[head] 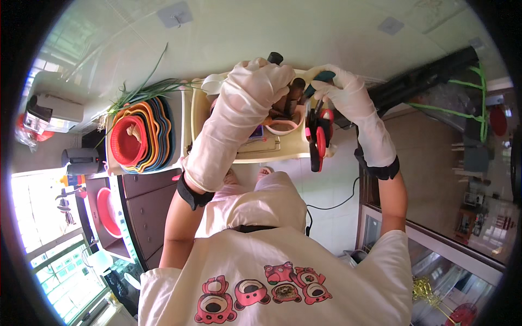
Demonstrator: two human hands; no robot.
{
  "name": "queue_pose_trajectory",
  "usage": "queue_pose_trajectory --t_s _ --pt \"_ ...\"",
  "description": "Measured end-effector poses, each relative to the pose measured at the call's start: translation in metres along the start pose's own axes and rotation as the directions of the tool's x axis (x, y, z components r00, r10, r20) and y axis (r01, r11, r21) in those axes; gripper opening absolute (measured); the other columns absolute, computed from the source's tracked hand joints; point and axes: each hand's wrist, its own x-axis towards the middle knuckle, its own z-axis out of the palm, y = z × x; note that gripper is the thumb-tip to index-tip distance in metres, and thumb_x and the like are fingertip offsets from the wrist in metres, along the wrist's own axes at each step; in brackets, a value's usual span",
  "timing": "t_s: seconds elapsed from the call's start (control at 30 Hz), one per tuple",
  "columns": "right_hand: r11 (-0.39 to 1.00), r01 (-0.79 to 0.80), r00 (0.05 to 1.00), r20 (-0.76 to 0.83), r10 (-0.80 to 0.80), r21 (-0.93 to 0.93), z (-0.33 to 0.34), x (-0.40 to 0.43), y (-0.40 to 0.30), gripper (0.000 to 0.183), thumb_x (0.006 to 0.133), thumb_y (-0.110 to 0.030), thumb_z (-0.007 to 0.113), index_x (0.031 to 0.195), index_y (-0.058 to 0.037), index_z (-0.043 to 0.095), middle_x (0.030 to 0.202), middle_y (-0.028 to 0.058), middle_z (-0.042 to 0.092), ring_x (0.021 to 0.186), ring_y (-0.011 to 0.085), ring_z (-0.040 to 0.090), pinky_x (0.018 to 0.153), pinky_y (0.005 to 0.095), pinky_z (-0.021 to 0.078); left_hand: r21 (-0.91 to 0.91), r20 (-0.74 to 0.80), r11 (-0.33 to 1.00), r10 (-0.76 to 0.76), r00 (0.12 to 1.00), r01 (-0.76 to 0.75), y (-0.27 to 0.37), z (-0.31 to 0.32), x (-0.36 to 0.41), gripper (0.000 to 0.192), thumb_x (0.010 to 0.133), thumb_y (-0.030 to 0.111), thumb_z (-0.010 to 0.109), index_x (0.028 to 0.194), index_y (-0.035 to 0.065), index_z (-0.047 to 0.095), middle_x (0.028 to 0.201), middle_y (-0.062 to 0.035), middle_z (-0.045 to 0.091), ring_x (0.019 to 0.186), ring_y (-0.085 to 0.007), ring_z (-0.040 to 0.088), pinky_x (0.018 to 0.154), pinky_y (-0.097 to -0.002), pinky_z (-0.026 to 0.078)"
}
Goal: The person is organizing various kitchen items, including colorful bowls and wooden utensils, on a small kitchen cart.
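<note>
My left hand (261, 83), in a loose whitish glove, is curled over a cream plastic basket (244, 158). A black cylindrical end (275, 58) shows just beyond it; whether the hand grips this is hidden. My right hand (346, 91), gloved too, pinches a dark green object (323, 76) at the basket's right end. Between the hands stands a brown item with a dark round top (298, 84). Below them lies a small pink-rimmed bowl (282, 127). Red-and-black handled tools, seemingly scissors (320, 140), hang at the basket's right side.
To the left, nested colourful baskets (163, 134) sit in a white tray beside green onions (142, 95). A tiled wall (244, 32) rises behind. Dark drawers (142, 208) stand lower left. At right are a long black object (428, 75) and a black cable (338, 205) near the floor.
</note>
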Motion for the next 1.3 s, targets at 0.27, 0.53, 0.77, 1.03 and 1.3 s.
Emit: queue_pose_trajectory --t_s 0.27,0.53,0.77,1.03,1.3 --pt "0.993 -0.009 1.0 0.026 0.012 -0.114 0.006 0.002 0.007 0.021 0.086 -0.004 0.063 0.107 -0.0029 0.063 0.086 0.001 0.066 0.07 0.0074 0.057 0.06 0.0238 0.0484 0.084 -0.029 0.994 0.069 0.997 -0.066 0.0 -0.003 0.0 0.019 0.078 0.016 0.066 0.096 0.0102 0.061 0.076 -0.0102 0.062 0.079 -0.0313 0.06 0.069 -0.0414 0.048" --pt "0.987 -0.02 0.998 -0.066 0.01 -0.162 0.002 -0.009 -0.018 0.021 0.087 -0.003 0.06 0.108 -0.0035 0.065 0.089 0.0018 0.067 0.078 0.0082 0.059 0.069 0.0236 0.0481 0.148 -0.129 0.988 0.074 0.989 -0.055 -0.002 -0.028 -0.008 0.034 0.079 0.016 0.066 0.112 0.0158 0.06 0.088 -0.0063 0.066 0.087 -0.0268 0.063 0.075 -0.0371 0.051" --pt "0.86 0.309 0.904 -0.157 -0.399 -0.405 0.009 -0.047 -0.068 0.019 0.086 -0.002 0.062 0.104 -0.0042 0.067 0.091 0.0048 0.068 0.077 0.0096 0.063 0.067 0.0232 0.0501 0.166 -0.249 0.986 0.065 0.966 -0.023 -0.027 -0.054 -0.044 0.028 0.081 0.016 0.068 0.108 0.012 0.062 0.094 -0.0053 0.066 0.088 -0.0257 0.062 0.076 -0.0345 0.052" --pt "0.929 0.152 0.953 -0.2 -0.229 -0.336 0.07 -0.098 -0.082 0.023 0.086 0.002 0.059 0.106 -0.005 0.067 0.099 0.0079 0.068 0.08 0.0116 0.065 0.072 0.0234 0.0508 0.054 -0.229 0.947 -0.297 0.927 0.317 -0.038 -0.036 -0.103 0.014 0.079 0.015 0.069 0.074 0.0107 0.057 0.064 -0.0079 0.057 0.057 -0.0282 0.058 0.048 -0.0392 0.046" --pt "0.466 -0.06 0.942 -0.204 -0.266 -0.883 0.194 -0.04 0.032 0.038 0.087 -0.01 0.056 0.124 -0.004 0.05 0.087 0.0092 0.059 0.077 0.0208 0.061 0.064 0.0327 0.0529 -0.499 -0.17 0.838 -0.344 0.923 0.221 -0.039 -0.012 -0.086 0.039 0.082 0.01 0.065 0.12 0.0089 0.055 0.106 -0.0161 0.063 0.088 -0.0279 0.065 0.074 -0.0316 0.053"
